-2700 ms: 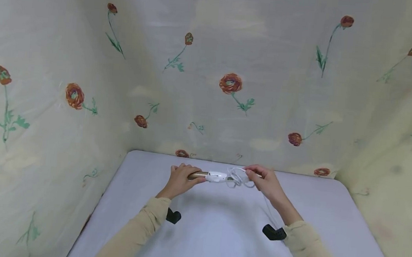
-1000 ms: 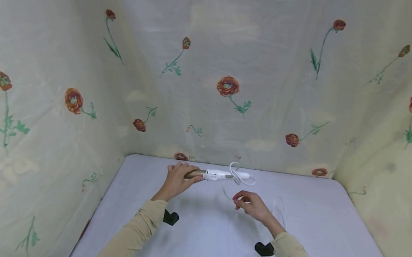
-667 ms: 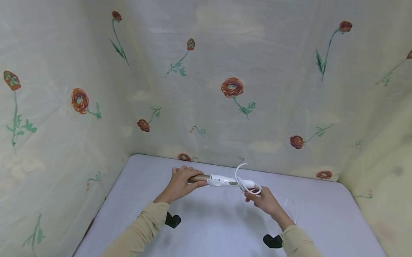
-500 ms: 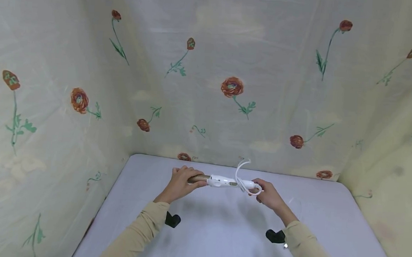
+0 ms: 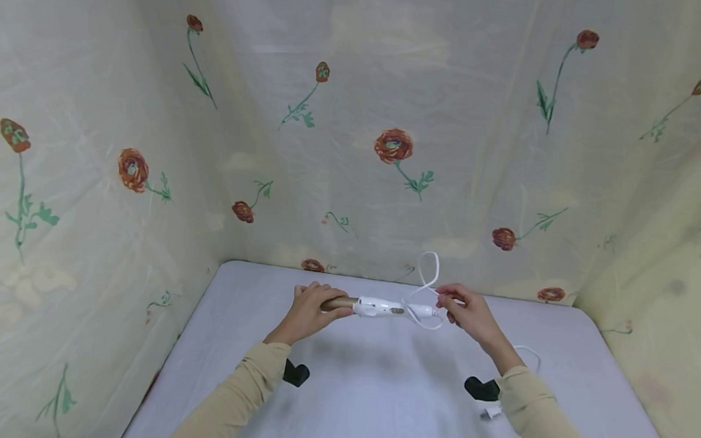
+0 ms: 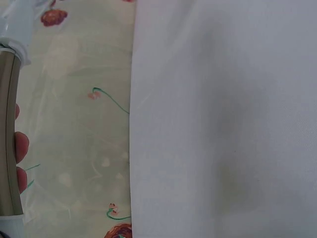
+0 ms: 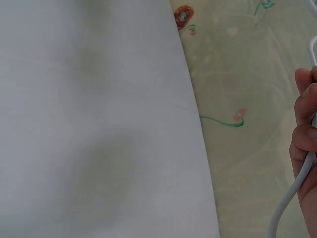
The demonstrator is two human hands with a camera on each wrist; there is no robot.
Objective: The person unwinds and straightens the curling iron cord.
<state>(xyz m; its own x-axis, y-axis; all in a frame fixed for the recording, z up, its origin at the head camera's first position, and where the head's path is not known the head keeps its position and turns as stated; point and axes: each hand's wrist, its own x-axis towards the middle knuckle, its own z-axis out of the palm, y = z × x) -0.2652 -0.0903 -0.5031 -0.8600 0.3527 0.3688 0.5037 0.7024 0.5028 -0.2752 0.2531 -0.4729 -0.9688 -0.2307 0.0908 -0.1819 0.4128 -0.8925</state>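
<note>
A white curling iron point(image 5: 375, 307) with a gold-brown barrel is held level above the far part of the table. My left hand point(image 5: 311, 309) grips it round the barrel; in the left wrist view fingertips point(image 6: 21, 147) show past the edge of the barrel point(image 6: 8, 134). Its white cord point(image 5: 432, 267) loops round the handle and rises in a loop above it. Just off the handle's end, my right hand point(image 5: 471, 315) pinches the cord. In the right wrist view the cord point(image 7: 292, 191) runs through the curled fingers point(image 7: 308, 106) and hangs down.
The cord's plug point(image 5: 491, 412) hangs by the right forearm, near a black wrist mount point(image 5: 481, 389). Another black mount point(image 5: 297, 374) is on the left wrist. Flower-printed sheeting point(image 5: 342, 165) surrounds the white table point(image 5: 375, 408) at the back and sides.
The tangle of cord at the handle has loosened to fewer loops. My right hand dipped below the handle, then rose past its end with the cord. My left hand keeps its grip.
</note>
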